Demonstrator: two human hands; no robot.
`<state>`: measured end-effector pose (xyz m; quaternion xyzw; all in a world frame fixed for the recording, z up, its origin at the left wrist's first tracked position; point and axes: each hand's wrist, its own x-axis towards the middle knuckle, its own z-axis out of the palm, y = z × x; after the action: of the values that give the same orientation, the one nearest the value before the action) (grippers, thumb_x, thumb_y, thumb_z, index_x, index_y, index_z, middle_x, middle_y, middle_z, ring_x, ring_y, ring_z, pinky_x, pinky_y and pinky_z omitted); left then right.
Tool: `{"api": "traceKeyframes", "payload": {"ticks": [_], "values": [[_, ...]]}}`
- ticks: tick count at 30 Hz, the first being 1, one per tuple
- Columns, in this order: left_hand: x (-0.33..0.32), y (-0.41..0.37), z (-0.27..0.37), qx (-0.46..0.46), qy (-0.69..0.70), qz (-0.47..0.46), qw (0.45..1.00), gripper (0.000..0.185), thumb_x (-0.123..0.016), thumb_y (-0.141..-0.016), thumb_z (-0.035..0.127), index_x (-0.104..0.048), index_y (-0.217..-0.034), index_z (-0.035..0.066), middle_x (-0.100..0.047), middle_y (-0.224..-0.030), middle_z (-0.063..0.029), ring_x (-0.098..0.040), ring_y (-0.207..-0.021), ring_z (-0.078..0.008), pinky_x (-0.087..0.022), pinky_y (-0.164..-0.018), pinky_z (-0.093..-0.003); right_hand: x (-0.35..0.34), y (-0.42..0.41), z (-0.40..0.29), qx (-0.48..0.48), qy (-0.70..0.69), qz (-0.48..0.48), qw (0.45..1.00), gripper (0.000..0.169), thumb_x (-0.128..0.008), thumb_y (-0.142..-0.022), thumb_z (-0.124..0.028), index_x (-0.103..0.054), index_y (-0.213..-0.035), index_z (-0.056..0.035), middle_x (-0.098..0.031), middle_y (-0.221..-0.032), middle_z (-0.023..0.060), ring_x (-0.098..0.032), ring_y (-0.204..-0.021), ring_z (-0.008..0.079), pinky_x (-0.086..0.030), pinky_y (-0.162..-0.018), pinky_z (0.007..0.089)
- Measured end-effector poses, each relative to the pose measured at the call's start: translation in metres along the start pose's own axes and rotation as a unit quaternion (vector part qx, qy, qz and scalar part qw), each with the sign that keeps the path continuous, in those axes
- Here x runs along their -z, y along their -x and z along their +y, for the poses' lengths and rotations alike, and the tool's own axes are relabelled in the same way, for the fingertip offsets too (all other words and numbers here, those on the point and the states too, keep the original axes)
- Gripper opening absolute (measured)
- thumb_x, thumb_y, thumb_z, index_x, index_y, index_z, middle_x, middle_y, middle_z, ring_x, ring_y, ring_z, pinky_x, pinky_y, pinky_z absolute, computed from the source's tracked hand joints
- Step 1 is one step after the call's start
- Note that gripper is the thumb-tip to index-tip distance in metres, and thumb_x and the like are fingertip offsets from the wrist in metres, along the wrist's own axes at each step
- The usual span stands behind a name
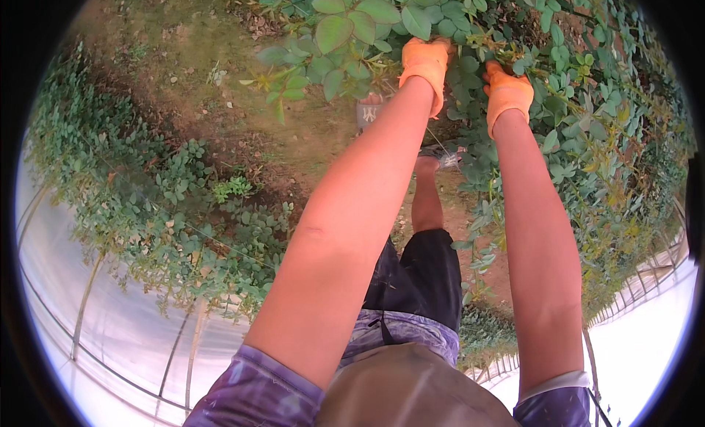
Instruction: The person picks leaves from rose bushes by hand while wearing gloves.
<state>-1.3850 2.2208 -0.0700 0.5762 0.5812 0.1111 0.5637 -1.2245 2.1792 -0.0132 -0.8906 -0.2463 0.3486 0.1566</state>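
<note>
Both my hands wear orange work gloves and reach far forward into a leafy row of what look like rose bushes (573, 96). My left hand (425, 61) is at the near side of the foliage, its fingers mostly hidden behind leaves. Just left of it hangs a spray of large green leaflets (352, 27). My right hand (508, 91) is lower and to the right, against stems with yellowish-brown shoots (504, 47). Its fingertips are partly covered, and whether it grips a stem is unclear.
A thin pale line (439, 142) slants below my left forearm. My sandalled feet stand on a dirt path (297, 135) with patches of moss. Another row of bushes (165, 206) runs along the left. Beyond it are greenhouse poles (88, 303) and plastic sheeting (126, 317).
</note>
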Motion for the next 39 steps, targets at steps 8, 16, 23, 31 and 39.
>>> {"api": "traceKeyframes", "payload": {"ticks": [8, 16, 23, 31, 39], "values": [[-0.048, 0.051, -0.018, 0.154, 0.291, 0.119, 0.937, 0.039, -0.059, -0.09, 0.024, -0.06, -0.126, 0.008, -0.071, -0.1, -0.0107, -0.066, -0.088, -0.0267, -0.051, -0.078, -0.0376, -0.009, -0.033, 0.062, 0.005, -0.139, 0.061, 0.988, 0.033, -0.068, -0.091, -0.016, -0.05, -0.116, -0.0027, -0.069, -0.106, 0.0088, -0.07, -0.088, 0.018, -0.052, -0.068, 0.0283], [-0.079, -0.006, -0.028, 0.274, 0.304, -0.093, 0.908, 0.037, -0.064, -0.087, 0.019, -0.061, -0.121, 0.006, -0.069, -0.097, -0.0101, -0.065, -0.084, -0.0228, -0.051, -0.07, -0.0356, -0.011, 0.039, -0.035, -0.212, -0.453, 0.136, 0.855, 0.024, -0.062, -0.095, -0.015, -0.055, -0.114, -0.0016, -0.07, -0.109, 0.01, -0.071, -0.085, 0.0182, -0.052, -0.06, 0.0269], [-0.107, -0.057, -0.042, 0.263, 0.381, -0.199, 0.864, 0.036, -0.066, -0.086, 0.018, -0.061, -0.12, 0.008, -0.068, -0.097, -0.0102, -0.065, -0.085, -0.0235, -0.052, -0.071, -0.0366, -0.023, 0.051, -0.052, -0.251, -0.532, 0.137, 0.797, 0.022, -0.053, -0.1, -0.017, -0.053, -0.121, -0.0082, -0.069, -0.112, 0.0096, -0.07, -0.094, 0.0213, -0.054, -0.066, 0.0294], [-0.132, -0.037, -0.07, 0.179, 0.644, -0.172, 0.724, 0.036, -0.069, -0.084, 0.016, -0.061, -0.119, 0.01, -0.066, -0.097, -0.0102, -0.065, -0.087, -0.0243, -0.054, -0.072, -0.0378, -0.042, 0.047, -0.026, -0.259, -0.637, 0.17, 0.706, 0.012, -0.052, -0.098, -0.018, -0.054, -0.106, -0.0088, -0.069, -0.108, 0.0089, -0.068, -0.089, 0.0215, -0.053, -0.068, 0.0319], [-0.158, 0.002, -0.092, -0.098, 0.808, -0.118, 0.569, 0.035, -0.07, -0.083, 0.017, -0.061, -0.117, 0.011, -0.065, -0.095, -0.0099, -0.065, -0.086, -0.0245, -0.055, -0.072, -0.0388, -0.063, 0.04, 0.005, -0.28, -0.72, 0.128, 0.622, 0.024, -0.048, -0.101, -0.032, -0.057, -0.104, -0.0098, -0.065, -0.097, 0.0038, -0.063, -0.085, 0.0203, -0.05, -0.066, 0.0331]]}}
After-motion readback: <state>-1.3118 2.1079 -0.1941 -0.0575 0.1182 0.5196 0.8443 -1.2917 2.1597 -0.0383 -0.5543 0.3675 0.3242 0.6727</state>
